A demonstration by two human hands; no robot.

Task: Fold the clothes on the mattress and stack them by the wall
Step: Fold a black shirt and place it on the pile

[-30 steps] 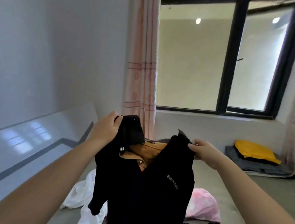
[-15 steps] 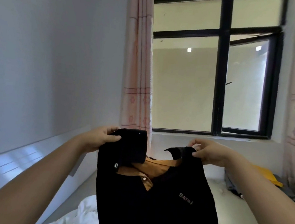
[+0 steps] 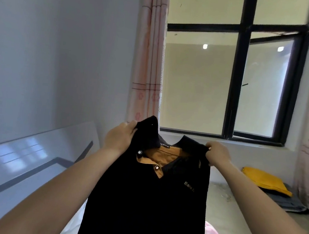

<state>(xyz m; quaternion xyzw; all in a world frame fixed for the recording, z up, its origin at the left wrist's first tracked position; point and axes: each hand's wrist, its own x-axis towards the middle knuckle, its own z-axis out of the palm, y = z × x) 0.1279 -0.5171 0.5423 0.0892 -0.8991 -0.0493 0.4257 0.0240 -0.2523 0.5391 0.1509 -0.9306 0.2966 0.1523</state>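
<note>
My left hand and right hand keep gripping black shirt shoulders, now lifted higher, spread wider above mattress.

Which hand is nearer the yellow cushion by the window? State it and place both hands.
Right. The right hand grips the black shirt at its shoulder, just left of the yellow cushion. The left hand grips the opposite shoulder, farther away across the shirt.
</note>
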